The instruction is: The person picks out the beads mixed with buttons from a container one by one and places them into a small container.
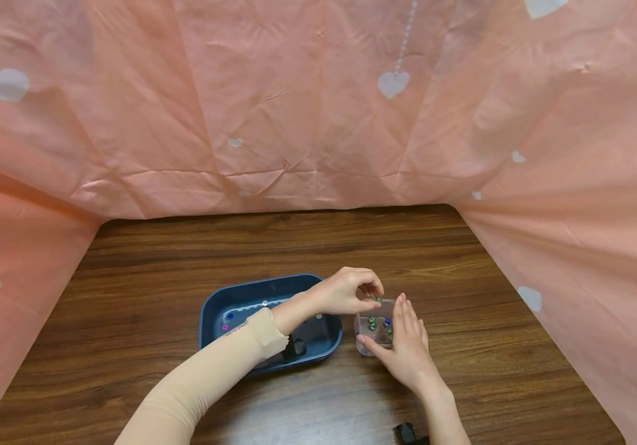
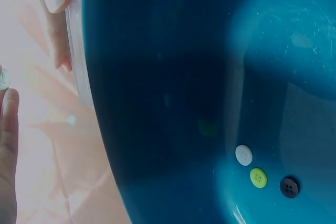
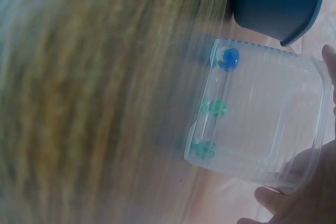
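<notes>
My left hand point(image 1: 351, 292) reaches across a blue basin point(image 1: 202, 330) and pinches a green glass marble point(image 1: 378, 299) just over the rim of a clear plastic box point(image 1: 360, 350). In the left wrist view, the pinched marble point(image 2: 4, 78) shows at the left edge between the fingertips. My right hand point(image 1: 407, 347) holds the box, thumb at the near side and fingers stretched along the right side. Several green marbles point(image 3: 203, 149) and a blue marble point(image 3: 229, 59) lie on the box's bottom. The basin holds loose buttons, among them a yellow-green button point(image 2: 258, 178).
A white button point(image 2: 243, 155) and a black button point(image 2: 290, 187) lie near the yellow-green one. The basin stands just left of the box on a brown wooden table point(image 1: 490, 371). Pink cloth point(image 1: 296, 123) with white hearts encloses the table's back and sides.
</notes>
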`<state>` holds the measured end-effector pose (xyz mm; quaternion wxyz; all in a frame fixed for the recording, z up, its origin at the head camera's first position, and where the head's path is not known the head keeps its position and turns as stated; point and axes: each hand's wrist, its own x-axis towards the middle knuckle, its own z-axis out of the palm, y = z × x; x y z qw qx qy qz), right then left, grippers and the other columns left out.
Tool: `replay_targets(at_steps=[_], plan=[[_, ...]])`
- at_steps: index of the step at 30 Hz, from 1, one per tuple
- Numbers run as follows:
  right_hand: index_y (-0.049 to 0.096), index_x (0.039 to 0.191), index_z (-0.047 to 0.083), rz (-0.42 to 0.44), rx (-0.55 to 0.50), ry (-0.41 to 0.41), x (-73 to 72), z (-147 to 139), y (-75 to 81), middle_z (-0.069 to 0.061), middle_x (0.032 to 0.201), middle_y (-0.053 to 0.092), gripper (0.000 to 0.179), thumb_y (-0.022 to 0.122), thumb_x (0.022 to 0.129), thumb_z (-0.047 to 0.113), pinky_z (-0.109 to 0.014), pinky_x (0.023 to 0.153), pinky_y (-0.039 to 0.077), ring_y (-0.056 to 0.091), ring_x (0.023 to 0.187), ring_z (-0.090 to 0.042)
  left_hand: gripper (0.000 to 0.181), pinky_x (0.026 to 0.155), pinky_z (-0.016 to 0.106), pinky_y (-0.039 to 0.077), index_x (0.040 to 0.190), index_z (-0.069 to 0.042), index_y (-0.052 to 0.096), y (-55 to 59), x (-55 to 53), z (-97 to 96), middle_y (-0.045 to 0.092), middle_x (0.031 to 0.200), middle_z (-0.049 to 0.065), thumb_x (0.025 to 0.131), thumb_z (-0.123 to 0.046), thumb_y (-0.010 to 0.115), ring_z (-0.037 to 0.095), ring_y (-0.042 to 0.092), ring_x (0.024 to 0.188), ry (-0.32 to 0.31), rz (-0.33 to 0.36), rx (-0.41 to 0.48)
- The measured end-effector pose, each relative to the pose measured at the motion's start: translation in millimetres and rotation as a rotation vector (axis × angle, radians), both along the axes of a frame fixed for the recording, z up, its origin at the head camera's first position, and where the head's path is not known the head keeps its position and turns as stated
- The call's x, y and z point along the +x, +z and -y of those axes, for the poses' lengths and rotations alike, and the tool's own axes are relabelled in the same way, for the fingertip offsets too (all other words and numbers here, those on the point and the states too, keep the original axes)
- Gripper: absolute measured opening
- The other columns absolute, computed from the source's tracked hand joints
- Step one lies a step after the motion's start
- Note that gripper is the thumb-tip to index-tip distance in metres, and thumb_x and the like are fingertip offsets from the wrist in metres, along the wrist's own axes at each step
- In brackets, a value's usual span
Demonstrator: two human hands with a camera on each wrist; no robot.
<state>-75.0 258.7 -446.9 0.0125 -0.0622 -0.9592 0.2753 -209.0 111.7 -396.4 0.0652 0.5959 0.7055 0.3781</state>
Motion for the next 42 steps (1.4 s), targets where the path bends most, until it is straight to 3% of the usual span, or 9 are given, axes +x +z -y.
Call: replay_targets(at_steps=[4, 12, 29, 42], plan=[[-0.006, 0.145, 0.001, 0.003, -0.013, 0.004, 0.7, 0, 0.1, -0.018, 0.152, -0.006, 0.111, 0.051, 0.077, 0.069, -0.062, 0.106, 0.004, -0.003, 0.139, -0.034, 0.016, 0.074, 0.021, 0.052, 0.099, -0.003, 0.06, 0.6, 2.0, -1.7, 0.061, 0.095, 0.006, 0.085, -0.01, 0.064, 0.019, 0.062, 0.085, -0.014, 0.022, -0.009], [-0.006, 0.145, 0.001, -0.017, -0.034, 0.017, 1.8, -1, 0.3, -0.018, 0.152, -0.007, 0.11, 0.052, 0.078, 0.066, -0.063, 0.105, 0.004, -0.003, 0.139, -0.035, 0.017, 0.075, 0.019, 0.051, 0.1, -0.004, 0.061, 1.8, 3.0, -5.3, 0.061, 0.096, 0.004, 0.085, -0.012, 0.063, 0.007, 0.06, 0.084, -0.001, -0.009, -0.034], [-0.011, 0.144, 0.006, 0.019, -0.037, 0.01, 1.6, 0, 0.6, -0.013, 0.152, -0.009, 0.111, 0.049, 0.077, 0.07, -0.059, 0.108, 0.001, -0.004, 0.14, -0.032, 0.015, 0.076, 0.014, 0.048, 0.099, -0.004, 0.062, 3.4, 3.6, -11.2, 0.061, 0.094, 0.002, 0.085, -0.01, 0.062, 0.006, 0.058, 0.085, 0.012, -0.031, -0.029], [-0.005, 0.145, 0.0, -0.013, -0.005, 0.006, 0.2, 1, 0.9, -0.02, 0.152, -0.003, 0.111, 0.053, 0.077, 0.067, -0.062, 0.105, 0.005, -0.001, 0.139, -0.035, 0.017, 0.075, 0.01, 0.047, 0.097, -0.004, 0.062, 5.9, 1.6, -4.9, 0.062, 0.093, 0.002, 0.084, -0.013, 0.065, 0.009, 0.061, 0.086, 0.027, -0.028, -0.008]])
